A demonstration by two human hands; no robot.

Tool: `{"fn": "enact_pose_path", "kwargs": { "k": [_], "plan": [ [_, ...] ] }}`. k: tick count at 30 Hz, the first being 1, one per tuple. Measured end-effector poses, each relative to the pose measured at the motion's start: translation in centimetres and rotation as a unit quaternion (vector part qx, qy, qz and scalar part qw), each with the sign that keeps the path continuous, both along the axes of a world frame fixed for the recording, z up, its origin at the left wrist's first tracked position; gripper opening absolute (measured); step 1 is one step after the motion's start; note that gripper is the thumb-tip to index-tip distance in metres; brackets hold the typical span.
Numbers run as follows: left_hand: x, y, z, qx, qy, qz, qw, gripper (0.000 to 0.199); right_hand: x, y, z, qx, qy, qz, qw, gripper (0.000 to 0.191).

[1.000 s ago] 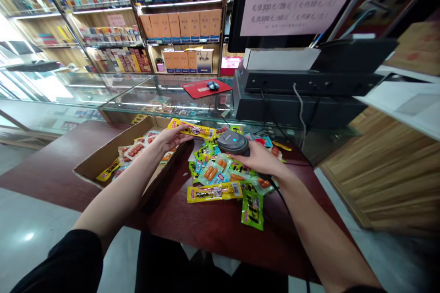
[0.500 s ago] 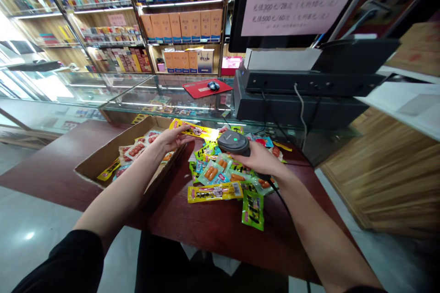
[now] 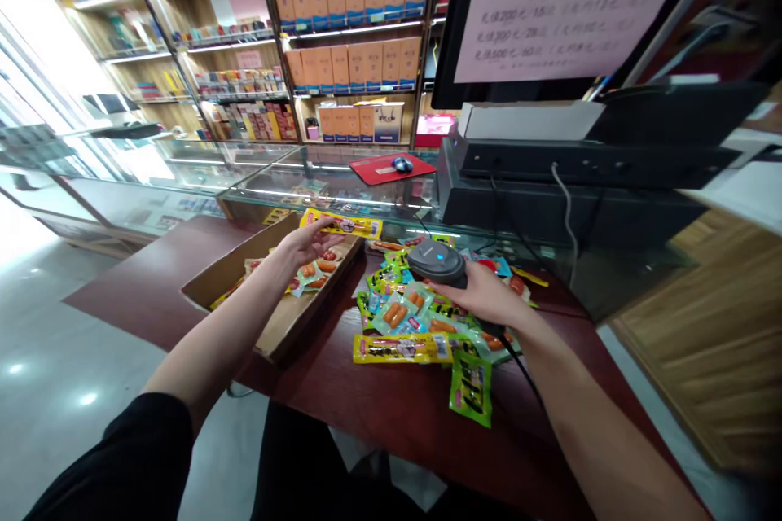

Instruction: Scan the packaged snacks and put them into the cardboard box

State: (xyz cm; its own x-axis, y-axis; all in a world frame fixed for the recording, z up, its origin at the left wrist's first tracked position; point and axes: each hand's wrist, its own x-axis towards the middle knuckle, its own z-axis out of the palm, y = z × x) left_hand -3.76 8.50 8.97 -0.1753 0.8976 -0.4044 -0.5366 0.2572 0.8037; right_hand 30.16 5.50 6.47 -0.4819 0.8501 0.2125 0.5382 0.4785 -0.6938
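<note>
My left hand (image 3: 309, 246) grips one end of a long yellow snack packet (image 3: 351, 225), held above the right rim of an open cardboard box (image 3: 293, 324). Inside that box lie several small sausage packets (image 3: 318, 269). My right hand (image 3: 482, 291) is wrapped round the handle of a dark barcode scanner (image 3: 435, 260), whose small light glows blue. Below the scanner spreads a pile of snack packets (image 3: 397, 309), green, yellow and clear. A second yellow packet (image 3: 400, 348) and a green packet (image 3: 472, 389) lie at the pile's near edge.
Everything rests on a dark red table (image 3: 330, 391). Behind it runs a glass counter (image 3: 274, 179) with a mouse (image 3: 401, 164) on a red mat (image 3: 370, 171). Black checkout equipment (image 3: 586, 195) and a monitor with a pink notice (image 3: 568, 16) stand at the right.
The yellow packet has moved left, away from the scanner's front, towards the box. The scanner's light has turned from green to blue. The whole view has shifted slightly.
</note>
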Motion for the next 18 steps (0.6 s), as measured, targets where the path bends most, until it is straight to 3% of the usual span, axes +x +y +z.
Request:
{"fn": "enact_pose_path", "kwargs": {
  "k": [6,9,11,14,18],
  "plan": [
    [-8.1,-3.6,0.4,0.0,-0.036,0.095,0.995,0.026,-0.3,0.3,-0.3,0.012,-0.024,0.009,1.0,0.041],
    [-11.0,-5.7,0.1,-0.013,-0.057,0.114,0.992,0.029,-0.4,0.1,0.0,-0.032,-0.04,-0.002,0.999,0.044],
    [-11.8,-6.6,-0.1,-0.025,-0.05,0.124,0.991,0.031,-0.3,0.0,0.3,-0.058,-0.054,-0.013,0.997,0.046],
    [-11.7,-7.2,0.1,-0.017,-0.015,0.125,0.992,0.036,0.1,0.1,0.8,-0.032,-0.056,-0.027,0.998,0.045],
    [-10.1,-6.5,0.8,0.085,0.092,0.181,0.975,0.048,1.0,0.2,1.2,-0.008,-0.034,-0.038,0.999,0.038]
  ]
}}
